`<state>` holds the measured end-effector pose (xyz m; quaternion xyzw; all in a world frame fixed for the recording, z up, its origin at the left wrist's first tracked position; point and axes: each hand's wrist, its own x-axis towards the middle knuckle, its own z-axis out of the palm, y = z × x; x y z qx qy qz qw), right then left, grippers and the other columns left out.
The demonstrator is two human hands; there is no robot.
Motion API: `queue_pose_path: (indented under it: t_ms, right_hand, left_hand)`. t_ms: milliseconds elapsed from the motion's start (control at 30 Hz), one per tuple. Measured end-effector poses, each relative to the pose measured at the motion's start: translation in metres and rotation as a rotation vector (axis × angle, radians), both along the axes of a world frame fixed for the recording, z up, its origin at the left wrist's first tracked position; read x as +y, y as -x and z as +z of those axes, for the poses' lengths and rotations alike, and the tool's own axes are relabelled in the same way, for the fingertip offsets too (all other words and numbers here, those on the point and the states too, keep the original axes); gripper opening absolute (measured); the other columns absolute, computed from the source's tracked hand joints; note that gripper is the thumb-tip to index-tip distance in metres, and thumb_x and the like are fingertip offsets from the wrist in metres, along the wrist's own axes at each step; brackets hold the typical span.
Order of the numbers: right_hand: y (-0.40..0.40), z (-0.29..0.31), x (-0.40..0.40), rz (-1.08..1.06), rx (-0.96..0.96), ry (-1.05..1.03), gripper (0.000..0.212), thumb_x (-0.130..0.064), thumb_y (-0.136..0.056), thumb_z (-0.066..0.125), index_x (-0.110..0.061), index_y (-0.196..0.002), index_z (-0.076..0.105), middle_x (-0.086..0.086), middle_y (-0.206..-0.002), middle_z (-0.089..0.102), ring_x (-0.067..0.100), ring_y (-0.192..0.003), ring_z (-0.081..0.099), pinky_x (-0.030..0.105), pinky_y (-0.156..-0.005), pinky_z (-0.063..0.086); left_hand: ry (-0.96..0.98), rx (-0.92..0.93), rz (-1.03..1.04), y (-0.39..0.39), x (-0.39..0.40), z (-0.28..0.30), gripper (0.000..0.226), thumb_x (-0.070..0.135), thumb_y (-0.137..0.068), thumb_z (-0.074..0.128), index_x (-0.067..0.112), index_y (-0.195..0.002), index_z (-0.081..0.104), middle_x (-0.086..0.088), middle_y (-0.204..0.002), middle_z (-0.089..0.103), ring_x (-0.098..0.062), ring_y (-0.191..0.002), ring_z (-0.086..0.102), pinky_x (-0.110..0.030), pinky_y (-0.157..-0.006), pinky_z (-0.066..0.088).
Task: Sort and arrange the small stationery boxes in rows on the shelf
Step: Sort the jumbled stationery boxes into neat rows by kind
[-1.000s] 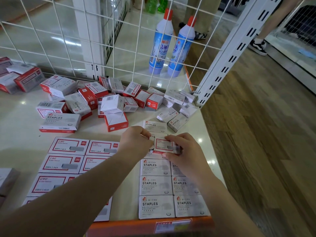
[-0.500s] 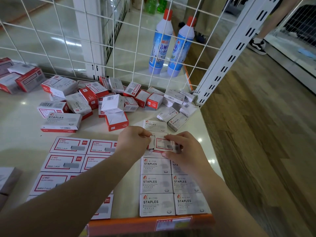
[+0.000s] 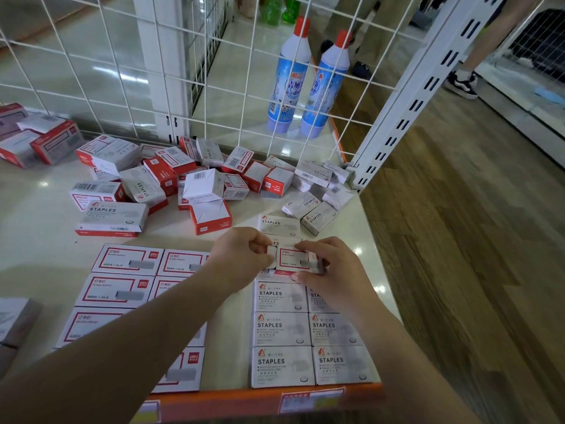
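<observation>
Left hand (image 3: 241,255), fingers curled, pinches the open end flap at the left end of a red-framed staple box (image 3: 295,260); right hand (image 3: 328,264), also curled, grips the same box from its right end, thumb on the near edge and fingers on the far edge. The box is held between the two hands, just above the far end of the grey STAPLES rows (image 3: 308,328), its long axis running left to right, so each hand meets one short end (the left is the one at the flap).

Left of the held box, the red-framed rows (image 3: 122,276) lie flat on the shelf (image 3: 36,264); this box's matching kind is there, well to the left, nearer the left hand. Beyond the held box, the unsorted heap (image 3: 195,182) lies against the wire grid (image 3: 183,71). Right of the heap stands the slotted upright (image 3: 406,96).

Judged step: closing the flap before placing the box.
</observation>
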<state>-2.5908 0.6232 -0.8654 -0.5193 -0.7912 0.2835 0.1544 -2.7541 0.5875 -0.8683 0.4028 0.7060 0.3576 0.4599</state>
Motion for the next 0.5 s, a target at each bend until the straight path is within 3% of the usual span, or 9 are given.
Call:
queue_pose_path:
  t_ms: [333, 500]
  right_hand:
    - [-0.0003, -0.0031, -0.0002, 0.004, -0.011, -0.012, 0.047, -0.018, -0.077, 0.072, -0.029, -0.121, 0.060, -0.014, -0.100, 0.045, -0.010, -0.082, 0.043, -0.002, -0.069, 0.034]
    - [0.0003, -0.0049, 0.0002, -0.001, -0.009, -0.022, 0.048, -0.019, -0.076, 0.074, -0.027, -0.121, 0.061, -0.012, -0.102, 0.047, -0.008, -0.080, 0.044, 0.001, -0.068, 0.034]
  left_hand:
    - [-0.015, 0.013, -0.039, -0.0016, -0.0018, -0.0002, 0.014, 0.005, -0.081, 0.068, 0.014, -0.090, 0.061, -0.004, -0.087, 0.066, -0.015, -0.080, 0.065, -0.018, -0.066, 0.053]
    - [-0.049, 0.081, -0.018, -0.0062, -0.0035, 0.0004, 0.021, 0.009, -0.086, 0.062, 0.012, -0.107, 0.064, 0.003, -0.087, 0.064, -0.011, -0.080, 0.061, -0.009, -0.057, 0.044]
